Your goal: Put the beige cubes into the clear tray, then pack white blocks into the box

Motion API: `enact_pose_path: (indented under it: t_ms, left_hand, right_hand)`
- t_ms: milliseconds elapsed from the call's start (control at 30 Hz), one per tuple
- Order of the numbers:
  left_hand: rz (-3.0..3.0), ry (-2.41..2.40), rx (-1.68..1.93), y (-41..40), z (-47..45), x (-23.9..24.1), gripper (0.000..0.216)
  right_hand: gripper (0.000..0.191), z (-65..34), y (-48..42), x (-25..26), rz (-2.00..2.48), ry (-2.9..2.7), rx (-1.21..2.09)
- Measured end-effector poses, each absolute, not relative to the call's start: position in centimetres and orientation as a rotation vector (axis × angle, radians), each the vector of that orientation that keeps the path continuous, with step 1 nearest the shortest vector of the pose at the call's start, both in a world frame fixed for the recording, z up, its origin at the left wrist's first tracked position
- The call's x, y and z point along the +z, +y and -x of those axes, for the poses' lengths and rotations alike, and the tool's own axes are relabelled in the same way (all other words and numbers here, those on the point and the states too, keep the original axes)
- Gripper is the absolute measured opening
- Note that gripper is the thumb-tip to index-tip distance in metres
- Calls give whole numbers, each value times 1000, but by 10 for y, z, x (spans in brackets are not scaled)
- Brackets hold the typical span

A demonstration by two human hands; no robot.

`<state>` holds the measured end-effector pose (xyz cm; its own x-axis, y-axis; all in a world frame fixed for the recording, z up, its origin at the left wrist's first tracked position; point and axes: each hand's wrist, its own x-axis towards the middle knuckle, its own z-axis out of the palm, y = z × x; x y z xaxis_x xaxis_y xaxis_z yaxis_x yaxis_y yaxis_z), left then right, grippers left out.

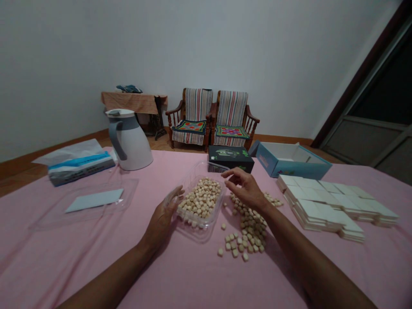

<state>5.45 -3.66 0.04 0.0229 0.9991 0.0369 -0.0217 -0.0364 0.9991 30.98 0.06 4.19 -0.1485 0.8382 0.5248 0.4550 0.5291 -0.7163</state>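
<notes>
A clear plastic container [200,235] sits in front of me, filled with small pale wooden cubes [202,198] with rounded corners. My left hand [165,214] lies along its left side, fingers stretched out against or very near the wall. Over the right rim hovers my right hand [246,186], fingers apart and slightly bent, with nothing visible in them. More loose wooden cubes [252,229] are heaped and scattered on the table right of the container, partly hidden beneath the right hand and forearm.
Stacked pale square tiles [322,201] and an open blue box [283,165] occupy the right. A black box [230,158] stands behind the container. On the left are a white jug [135,146], a tissue pack [80,167] and a clear lid [128,193] on the pink tablecloth [144,274].
</notes>
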Motion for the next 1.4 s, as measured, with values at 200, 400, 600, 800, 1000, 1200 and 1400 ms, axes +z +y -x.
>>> enact_pose_path:
  t_ms: [200, 400, 600, 800, 1000, 1200, 1400]
  left_hand:
    - [-1228, 1134, 1233, -35, -54, -3, 64]
    - [-1251, 1164, 1232, -35, -54, -2, 64]
    - [-1248, 1171, 1243, -37, -56, 2, 66]
    - [-1271, 1165, 1242, -36, -54, 0, 66]
    - [-1250, 1163, 1225, -36, -54, 1, 66]
    - [-1198, 1160, 1228, -39, -56, 4, 66]
    - [-1253, 1177, 1269, -37, -56, 4, 67]
  right_hand:
    - [15, -335, 19, 16, 1376, -1704, 382]
    - [23, -345, 27, -17, 1590, -2163, 242]
    - [22, -343, 25, -18, 1754, -2183, 196]
    - [18, -340, 20, -1, 1604, -1857, 68]
    - [16, -322, 8, 30, 1181, -1688, 305]
    - [17, -308, 2, 31, 1103, -1819, 519]
    - [18, -316, 6, 28, 1136, -1680, 520]
